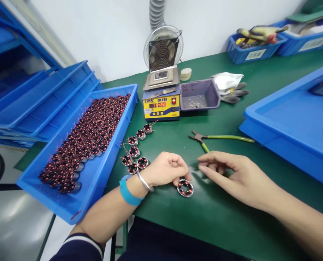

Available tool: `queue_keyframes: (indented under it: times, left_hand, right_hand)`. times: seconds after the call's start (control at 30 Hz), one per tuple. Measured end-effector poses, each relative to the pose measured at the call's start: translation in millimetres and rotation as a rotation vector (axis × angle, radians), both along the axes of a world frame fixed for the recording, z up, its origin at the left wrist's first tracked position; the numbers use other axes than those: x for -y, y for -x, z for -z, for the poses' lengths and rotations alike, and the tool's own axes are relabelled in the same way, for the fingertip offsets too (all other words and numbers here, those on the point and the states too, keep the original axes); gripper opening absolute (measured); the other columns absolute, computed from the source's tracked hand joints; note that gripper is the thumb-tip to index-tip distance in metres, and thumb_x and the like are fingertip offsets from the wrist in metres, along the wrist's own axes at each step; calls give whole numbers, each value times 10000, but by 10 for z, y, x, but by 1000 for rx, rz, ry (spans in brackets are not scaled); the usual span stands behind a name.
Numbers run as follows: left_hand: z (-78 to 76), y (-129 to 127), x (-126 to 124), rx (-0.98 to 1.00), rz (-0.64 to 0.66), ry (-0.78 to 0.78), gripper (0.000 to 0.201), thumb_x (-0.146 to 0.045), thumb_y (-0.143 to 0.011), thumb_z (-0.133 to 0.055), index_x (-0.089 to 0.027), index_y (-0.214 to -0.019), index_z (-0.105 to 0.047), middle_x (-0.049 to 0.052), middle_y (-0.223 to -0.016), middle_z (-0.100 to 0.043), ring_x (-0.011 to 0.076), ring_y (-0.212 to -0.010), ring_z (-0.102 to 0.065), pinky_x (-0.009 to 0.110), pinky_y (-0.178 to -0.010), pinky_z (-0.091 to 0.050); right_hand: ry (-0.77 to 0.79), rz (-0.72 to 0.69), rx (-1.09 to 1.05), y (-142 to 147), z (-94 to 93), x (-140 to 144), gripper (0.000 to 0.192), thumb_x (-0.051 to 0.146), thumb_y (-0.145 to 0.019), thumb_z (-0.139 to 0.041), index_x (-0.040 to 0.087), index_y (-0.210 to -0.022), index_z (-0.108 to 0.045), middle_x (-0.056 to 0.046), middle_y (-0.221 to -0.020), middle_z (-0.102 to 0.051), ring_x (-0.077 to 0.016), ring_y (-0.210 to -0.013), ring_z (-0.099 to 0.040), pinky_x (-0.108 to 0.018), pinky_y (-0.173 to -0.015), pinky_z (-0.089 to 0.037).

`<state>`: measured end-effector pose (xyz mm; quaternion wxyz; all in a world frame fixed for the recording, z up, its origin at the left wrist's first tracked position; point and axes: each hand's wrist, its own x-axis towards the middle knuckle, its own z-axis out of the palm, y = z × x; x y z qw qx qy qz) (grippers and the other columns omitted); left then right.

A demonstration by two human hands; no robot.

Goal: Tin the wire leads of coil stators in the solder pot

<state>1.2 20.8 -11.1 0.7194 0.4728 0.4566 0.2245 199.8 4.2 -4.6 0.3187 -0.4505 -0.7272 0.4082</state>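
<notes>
Left hand (167,169), loosely curled, pins the round copper-wound stator coil (185,188) to the green bench mat (205,217) with my fingertips, while my right hand (232,174) hovers spread beside it, near the green-handled cutters (221,138) kept within reach.

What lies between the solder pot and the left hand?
In the head view, a curved row of wound coils on the green mat between solder pot and left hand.
</notes>
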Motion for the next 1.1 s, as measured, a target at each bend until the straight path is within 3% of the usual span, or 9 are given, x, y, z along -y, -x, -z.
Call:
queue_keyframes:
  times: [0.07, 0.13, 0.27, 0.6, 0.7, 0.83, 1.1]
  left_hand:
    - [9, 3, -6, 13, 11, -1, 89, -124, -691, -656, -110, -655, -576, 30, -617, -681, 24, -372, -457, 148, -398, -342]
    - [15, 5, -9, 19, 21, -1, 117, -151, -695, -683, -109, -661, -579, 29, -616, -679, 24, -377, -462, 148, -402, -351]
    - [8, 11, -9, 14, 32, 10, 194, -223, -706, -736, -103, -679, -586, 48, -647, -696, 23, -386, -471, 146, -401, -363]
    - [-16, -14, 16, 23, 0, 12, 198, -229, -693, -746, -103, -675, -594, 40, -626, -688, 24, -375, -464, 146, -387, -337]
    - [-14, -28, 22, 22, -26, -7, 174, -203, -699, -724, -108, -661, -584, 29, -604, -672, 25, -376, -457, 149, -390, -326]
    - [1, -48, 18, 25, -118, -38, 157, -186, -703, -697, -114, -646, -569, 17, -587, -657, 23, -366, -442, 151, -386, -313]
    - [7, -68, 5, 16, -174, -52, 200, -255, -679, -712, -118, -655, -568, 16, -585, -656, 13, -362, -413, 151, -387, -300]
  right_hand:
    - [-128, -6, 41, 17, 60, -4, 230, 360, -867, -570, 179, -936, -695, -43, -697, -659, -132, -556, -564, -247, -499, -453]
    - [-181, -67, 49, 54, 113, 10, 191, 298, -899, -530, 189, -890, -687, -45, -750, -675, -125, -592, -586, -238, -530, -466]
    - [-226, -92, 41, 81, 190, 36, 224, 249, -926, -503, 200, -762, -648, -17, -698, -649, -111, -596, -581, -221, -541, -453]
    - [-272, -90, 33, 68, 177, 57, 210, 217, -926, -493, 197, -769, -630, -9, -694, -637, -104, -586, -573, -216, -537, -455]
    - [-288, -47, 55, 87, 159, 70, 215, 215, -923, -488, 198, -759, -625, -14, -689, -645, -110, -577, -581, -223, -535, -468]
    - [-365, 117, 85, 102, 180, 81, 141, 200, -907, -518, 195, -852, -647, -30, -740, -686, -125, -601, -621, -240, -574, -503]
    - [-377, 106, 65, 171, 210, 113, 198, 197, -923, -498, 191, -906, -695, -49, -828, -735, -130, -646, -662, -236, -606, -537]
